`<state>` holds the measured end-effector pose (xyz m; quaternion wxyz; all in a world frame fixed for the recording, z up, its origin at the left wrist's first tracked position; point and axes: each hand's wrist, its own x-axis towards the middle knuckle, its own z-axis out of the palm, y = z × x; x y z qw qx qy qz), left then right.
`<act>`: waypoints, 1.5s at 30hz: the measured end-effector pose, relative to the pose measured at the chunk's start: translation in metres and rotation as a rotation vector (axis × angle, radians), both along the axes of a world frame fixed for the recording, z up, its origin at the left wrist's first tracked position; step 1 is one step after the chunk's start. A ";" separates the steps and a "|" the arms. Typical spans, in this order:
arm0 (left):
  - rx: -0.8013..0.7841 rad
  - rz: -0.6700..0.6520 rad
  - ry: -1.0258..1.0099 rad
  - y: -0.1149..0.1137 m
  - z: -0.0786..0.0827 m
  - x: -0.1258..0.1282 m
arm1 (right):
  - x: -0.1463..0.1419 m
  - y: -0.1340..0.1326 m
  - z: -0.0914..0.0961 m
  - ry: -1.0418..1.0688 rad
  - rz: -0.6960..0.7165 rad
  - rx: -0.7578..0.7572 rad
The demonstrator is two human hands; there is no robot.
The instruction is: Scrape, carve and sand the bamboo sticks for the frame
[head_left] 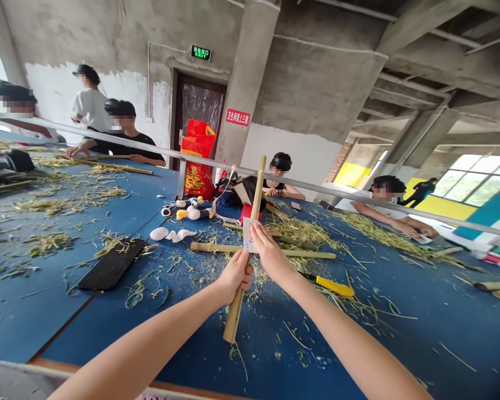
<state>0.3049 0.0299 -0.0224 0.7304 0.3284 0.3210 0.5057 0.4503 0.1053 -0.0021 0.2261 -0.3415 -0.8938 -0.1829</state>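
My left hand (234, 276) is closed around a long bamboo stick (250, 233), which stands tilted with its lower end near the blue table (400, 344) and its top pointing up and away. Higher on the stick, my right hand (266, 247) presses a small white piece, likely sandpaper (247, 236), against it with the fingers closed on it. Bamboo shavings (216, 266) lie scattered under both hands.
A yellow-handled knife (332, 285) lies right of my hands, another bamboo stick (300, 254) lies across behind them, and a black phone (111, 264) to the left. Toy figures (194, 211) and a red bag (198, 161) stand further back. Several other people work around the table.
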 end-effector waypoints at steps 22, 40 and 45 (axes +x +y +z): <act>-0.085 -0.222 -0.174 0.005 -0.001 -0.022 | -0.030 0.178 0.141 0.026 -0.118 -0.174; -0.067 -0.081 -0.011 0.000 0.002 -0.009 | 0.003 0.010 0.032 0.099 0.144 -0.074; -0.063 0.013 0.117 0.000 -0.001 -0.005 | -0.004 0.067 0.057 0.004 0.091 -0.105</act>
